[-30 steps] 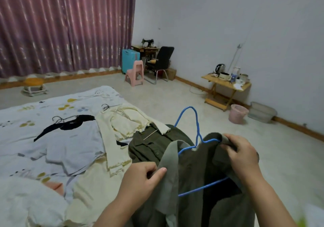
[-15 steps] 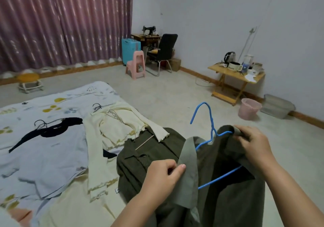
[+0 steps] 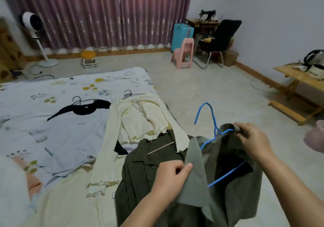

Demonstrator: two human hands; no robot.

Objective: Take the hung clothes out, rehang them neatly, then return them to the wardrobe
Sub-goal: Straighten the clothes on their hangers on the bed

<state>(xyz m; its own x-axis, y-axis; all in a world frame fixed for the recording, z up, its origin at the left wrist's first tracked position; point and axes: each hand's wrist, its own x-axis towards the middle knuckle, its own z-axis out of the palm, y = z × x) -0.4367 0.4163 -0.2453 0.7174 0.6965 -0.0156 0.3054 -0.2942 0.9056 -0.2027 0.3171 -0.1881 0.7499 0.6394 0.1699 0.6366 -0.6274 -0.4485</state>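
Since the earlier frame the view has swung left, revealing a white pedestal fan (image 3: pixel 33 25). Left hand (image 3: pixel 171 179) pinches the smooth grey-green lapel of the olive jacket (image 3: pixel 233 191); right hand (image 3: pixel 252 143) grips its nubby shoulder over the thin blue wire hanger (image 3: pixel 213 119), beside the bed (image 3: pixel 52 89). Ribbed cream top (image 3: pixel 140 121) lies flat there.

Both hands (image 3: pixel 171 177) (image 3: pixel 252 140) grip olive jacket (image 3: pixel 236 188) on blue hanger (image 3: pixel 213 121).

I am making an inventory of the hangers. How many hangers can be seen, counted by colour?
Blue hanger: 1
Black hangers: 2
Pale rod of one more hanger on the striped shirt: 1
Total: 4
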